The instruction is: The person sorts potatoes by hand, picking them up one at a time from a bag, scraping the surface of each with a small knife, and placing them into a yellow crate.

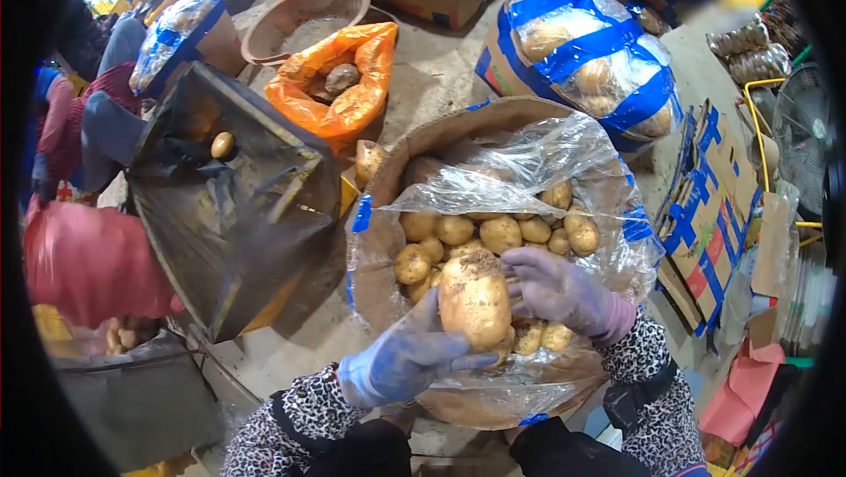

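My left hand (410,361), in a bluish glove, holds a large potato (474,303) from its left and underside. Dark soil clings to the potato's top. My right hand (560,290), in a purplish glove, is at the potato's right side with its fingers apart and slightly bent; whether the fingertips touch it is hard to see. Both hands are over a round carton (388,288) lined with clear plastic film (529,160). Inside lie several smaller potatoes (500,234), some partly under the film. Blue tape (362,213) marks the carton's rim.
A dark sheet-lined bin (256,213) at left holds one potato (222,145). Beyond are an orange bag (370,81), a brown basin (304,14) and a taped, film-covered carton (590,63). Flattened cardboard (718,213) and a fan (804,120) stand right. Another person's sleeve (97,257) shows left.
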A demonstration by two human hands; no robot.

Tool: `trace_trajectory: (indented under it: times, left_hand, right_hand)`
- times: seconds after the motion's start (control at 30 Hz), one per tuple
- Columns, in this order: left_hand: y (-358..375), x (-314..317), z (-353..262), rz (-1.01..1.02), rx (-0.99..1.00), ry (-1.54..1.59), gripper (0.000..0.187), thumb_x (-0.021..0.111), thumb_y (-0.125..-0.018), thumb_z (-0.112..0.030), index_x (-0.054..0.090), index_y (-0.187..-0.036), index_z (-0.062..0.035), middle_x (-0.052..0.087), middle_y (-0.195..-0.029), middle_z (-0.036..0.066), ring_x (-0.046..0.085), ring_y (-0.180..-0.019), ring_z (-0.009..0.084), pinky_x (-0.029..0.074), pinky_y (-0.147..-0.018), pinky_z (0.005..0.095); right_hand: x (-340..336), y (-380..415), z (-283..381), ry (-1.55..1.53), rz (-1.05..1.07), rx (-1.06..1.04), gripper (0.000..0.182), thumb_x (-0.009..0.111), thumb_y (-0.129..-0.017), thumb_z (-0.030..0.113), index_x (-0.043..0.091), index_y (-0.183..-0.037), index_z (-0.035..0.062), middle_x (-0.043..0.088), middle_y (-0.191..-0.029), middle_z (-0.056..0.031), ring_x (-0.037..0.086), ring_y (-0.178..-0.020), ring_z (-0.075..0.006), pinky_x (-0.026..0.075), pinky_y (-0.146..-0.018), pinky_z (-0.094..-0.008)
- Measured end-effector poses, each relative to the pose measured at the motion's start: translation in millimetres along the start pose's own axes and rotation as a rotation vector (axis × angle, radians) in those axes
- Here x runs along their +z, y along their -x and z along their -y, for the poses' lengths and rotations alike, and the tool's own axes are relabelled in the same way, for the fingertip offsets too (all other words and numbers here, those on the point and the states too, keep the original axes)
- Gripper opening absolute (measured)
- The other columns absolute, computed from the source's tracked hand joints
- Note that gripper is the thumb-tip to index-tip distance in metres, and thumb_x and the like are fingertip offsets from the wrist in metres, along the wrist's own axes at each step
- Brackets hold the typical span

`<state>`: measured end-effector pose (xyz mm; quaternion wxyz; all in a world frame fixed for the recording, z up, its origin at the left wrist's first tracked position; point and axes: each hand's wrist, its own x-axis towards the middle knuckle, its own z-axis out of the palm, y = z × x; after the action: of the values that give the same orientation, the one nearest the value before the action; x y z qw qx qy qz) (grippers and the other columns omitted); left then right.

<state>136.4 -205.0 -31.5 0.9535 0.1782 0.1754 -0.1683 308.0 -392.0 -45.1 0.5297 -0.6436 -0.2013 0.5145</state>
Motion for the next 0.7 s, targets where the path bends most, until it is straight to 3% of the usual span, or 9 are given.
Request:
trace_trajectory:
  times: [0.03,0.13,0.2,0.27,0.33,0.43,0.53,0.6,0.7]
  left_hand:
    - [4.9,0.0,-4.2,-0.008,0.048,-0.045,0.095,0.071,-0.082,-0.006,0.012,-0.157,-0.0151,0.036,-0.15,0.013,0.043,-0.136,0.0296,0.042,-0.11,0.0458]
    - [14.8,-5.2,-13.3,-0.018,0.217,-0.169,0.102,0.072,-0.074,-0.002,0.013,-0.156,-0.0153,0.039,-0.149,0.014,0.045,-0.135,0.0307,0.042,-0.11,0.0493]
    - [23.7,-7.0,-15.8,0.002,0.241,-0.213,0.102,0.073,-0.073,-0.003,0.014,-0.156,-0.0155,0.041,-0.147,0.014,0.046,-0.134,0.031,0.041,-0.111,0.0496]
    - [30.9,-13.8,-20.5,0.07,0.272,-0.234,0.1,0.074,-0.073,-0.003,0.018,-0.155,-0.0151,0.044,-0.144,0.013,0.047,-0.133,0.0311,0.037,-0.113,0.0496]
    - [47.4,-2.0,-25.5,0.043,0.29,-0.223,0.098,0.074,-0.072,-0.004,0.021,-0.154,-0.0132,0.046,-0.143,0.014,0.049,-0.131,0.031,0.038,-0.113,0.0483]
    - [79.8,20.3,-40.8,0.019,0.401,-0.298,0.094,0.076,-0.071,-0.01,0.027,-0.151,-0.0115,0.05,-0.137,0.014,0.056,-0.123,0.0308,0.046,-0.105,0.0459]
    - [130.9,48.0,-62.1,0.037,0.475,-0.352,0.094,0.077,-0.069,-0.014,0.029,-0.15,-0.0115,0.055,-0.131,0.015,0.061,-0.113,0.0322,0.052,-0.096,0.0445]
    - [168.2,67.3,-71.1,0.121,0.548,-0.341,0.091,0.072,-0.072,-0.012,0.027,-0.151,-0.0099,0.051,-0.136,0.015,0.054,-0.123,0.0323,0.048,-0.101,0.0454]
    - [220.6,86.4,-71.3,0.251,0.553,-0.259,0.081,0.068,-0.081,-0.02,0.028,-0.151,-0.0075,0.047,-0.142,0.016,0.048,-0.131,0.0335,0.044,-0.107,0.0475]
  right_hand:
    - [-2.7,-3.3,-5.4,0.108,-0.072,0.04,0.064,0.071,-0.09,0.032,0.046,-0.135,-0.0053,0.058,-0.128,-0.0183,0.063,-0.109,-0.0263,0.05,-0.095,-0.0356]
    - [-14.9,-10.6,-41.3,1.356,0.08,0.35,0.053,0.069,-0.088,0.034,0.056,-0.131,0.0047,0.065,-0.12,-0.0155,0.064,-0.108,-0.0331,0.05,-0.093,-0.0451]
    - [-8.4,-10.0,-68.9,1.559,0.22,0.342,0.038,0.064,-0.088,0.027,0.062,-0.118,0.0047,0.067,-0.115,-0.0156,0.062,-0.109,-0.035,0.049,-0.091,-0.0482]
    - [-10.2,-24.6,-99.0,1.655,0.285,0.389,0.033,0.064,-0.087,0.026,0.066,-0.115,0.0068,0.069,-0.112,-0.0138,0.062,-0.109,-0.0337,0.048,-0.092,-0.0482]
    - [-5.0,-21.6,-78.8,1.745,0.436,0.355,0.028,0.06,-0.088,0.021,0.069,-0.111,0.0076,0.071,-0.107,-0.0132,0.065,-0.106,-0.0324,0.05,-0.091,-0.0445]
    - [1.8,-9.4,-24.8,1.527,0.359,0.545,0.034,0.061,-0.087,0.021,0.066,-0.117,0.006,0.071,-0.105,-0.0165,0.068,-0.101,-0.0316,0.053,-0.088,-0.0416]
    - [-2.1,21.3,12.9,1.372,0.172,0.286,0.036,0.062,-0.086,0.025,0.067,-0.116,0.0059,0.07,-0.108,-0.0197,0.068,-0.1,-0.0354,0.053,-0.088,-0.0441]
    - [24.6,53.5,59.5,1.329,0.069,0.154,0.035,0.061,-0.086,0.028,0.068,-0.113,0.0073,0.07,-0.104,-0.0219,0.068,-0.098,-0.0373,0.054,-0.086,-0.0459]
    - [70.1,76.0,81.5,1.556,0.143,0.249,0.034,0.059,-0.086,0.031,0.069,-0.11,0.008,0.071,-0.102,-0.0201,0.068,-0.097,-0.037,0.054,-0.085,-0.046]
